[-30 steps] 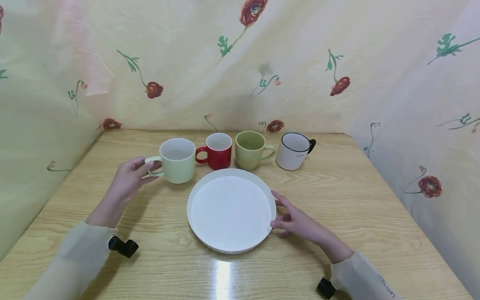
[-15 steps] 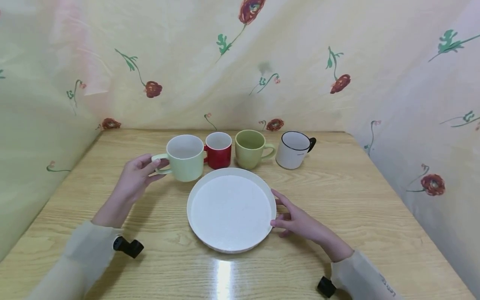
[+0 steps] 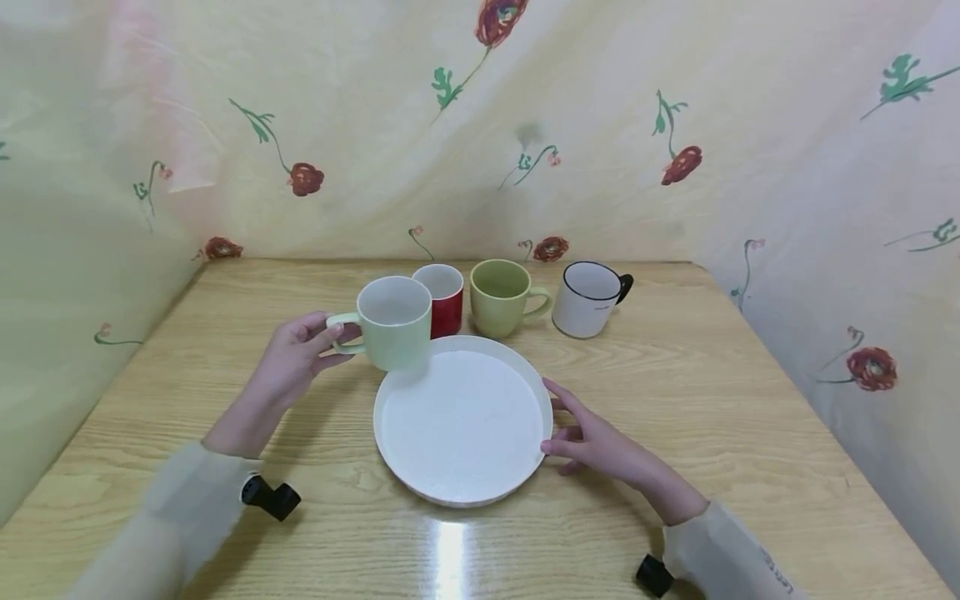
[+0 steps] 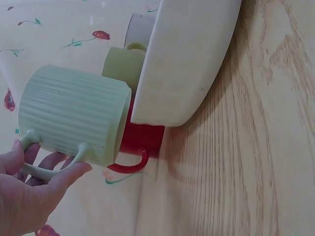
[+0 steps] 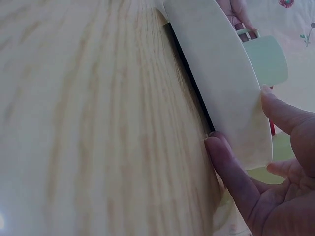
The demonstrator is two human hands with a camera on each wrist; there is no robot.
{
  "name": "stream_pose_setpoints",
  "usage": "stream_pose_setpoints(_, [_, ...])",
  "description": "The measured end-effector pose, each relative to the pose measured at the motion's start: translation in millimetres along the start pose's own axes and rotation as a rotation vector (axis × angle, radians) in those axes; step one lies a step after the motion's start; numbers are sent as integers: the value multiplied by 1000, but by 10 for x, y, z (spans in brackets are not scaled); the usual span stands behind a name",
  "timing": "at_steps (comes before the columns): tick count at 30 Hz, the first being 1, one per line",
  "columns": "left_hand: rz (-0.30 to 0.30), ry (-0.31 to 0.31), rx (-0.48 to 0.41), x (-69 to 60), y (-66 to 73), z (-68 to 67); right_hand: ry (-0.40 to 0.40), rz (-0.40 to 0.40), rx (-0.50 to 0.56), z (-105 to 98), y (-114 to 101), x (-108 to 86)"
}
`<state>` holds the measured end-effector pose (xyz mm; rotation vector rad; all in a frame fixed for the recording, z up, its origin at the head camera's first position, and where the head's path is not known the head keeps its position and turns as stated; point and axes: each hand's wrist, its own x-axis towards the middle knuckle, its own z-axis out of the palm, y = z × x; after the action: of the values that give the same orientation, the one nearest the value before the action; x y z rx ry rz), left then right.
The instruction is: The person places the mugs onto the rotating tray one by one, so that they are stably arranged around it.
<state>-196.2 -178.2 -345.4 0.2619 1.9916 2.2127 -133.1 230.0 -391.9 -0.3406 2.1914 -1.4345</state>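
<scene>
1. pale green mug [image 3: 395,333] is showing a ribbed wall and whitish inside, hanging roughly upright in the air at the far left edge of a round, low-walled white tray [image 3: 465,433].
2. three other mugs are standing beyond that one tray: one red mug [image 3: 448,315], partly hidden, one olive mug [image 3: 497,315], one black-rimmed white mug [image 3: 581,315].
3. left hand [image 3: 306,348] is reaching forward, pinching the handle [image 4: 83,153].
4. right hand [image 3: 588,437] is touching the tray's right side, fingers spreading loosely.
</scene>
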Motion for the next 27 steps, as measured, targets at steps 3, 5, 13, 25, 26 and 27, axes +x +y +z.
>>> stream_pose_setpoints(3, [4, -9, -9, 32, -35, 42, 5, 4, 0, -9, -19, 0])
stream_pose_setpoints(5, [4, -18, -15, 55, -56, 72, 8, 6, 2, -15, -31, -2])
stream_pose_setpoints(13, [6, -44, -26, 100, -81, 209, -1, 14, 10, -23, -45, 5])
stream_pose_setpoints(25, [-25, -68, 4, 163, -182, 421, -1, 13, 32, 8, -28, -1])
stream_pose_setpoints(26, [-29, -69, 12, 164, -188, 437, -1, 13, 33, 11, -27, -1])
stream_pose_setpoints(27, [-32, -76, 22, 166, -197, 449, -1, 13, 34, 15, -26, 0])
